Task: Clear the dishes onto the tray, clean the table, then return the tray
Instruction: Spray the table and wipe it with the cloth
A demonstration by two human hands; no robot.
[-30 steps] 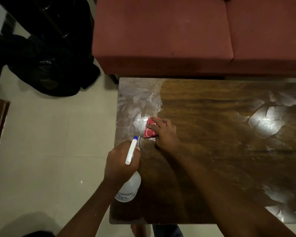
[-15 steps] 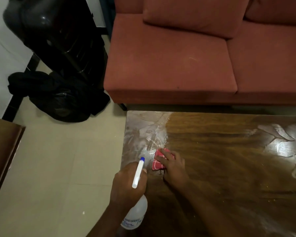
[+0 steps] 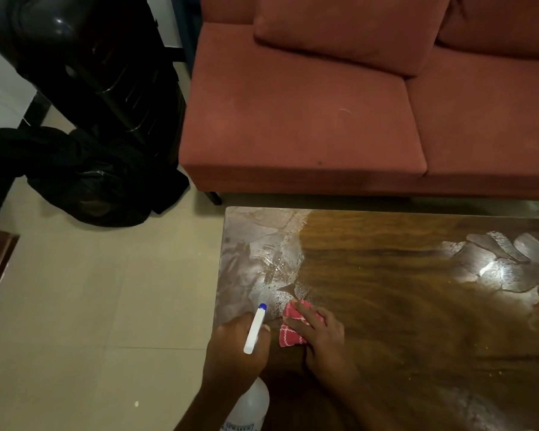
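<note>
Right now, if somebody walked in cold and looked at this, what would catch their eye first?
Probably the two hands at the table's near-left corner: the right hand presses a red cloth onto the wood, and the left hand holds a spray bottle with a white, blue-tipped nozzle. Next, the wet, shiny smears on the wood at that corner and at far right. Behind the table, the red sofa fills the top.
</note>
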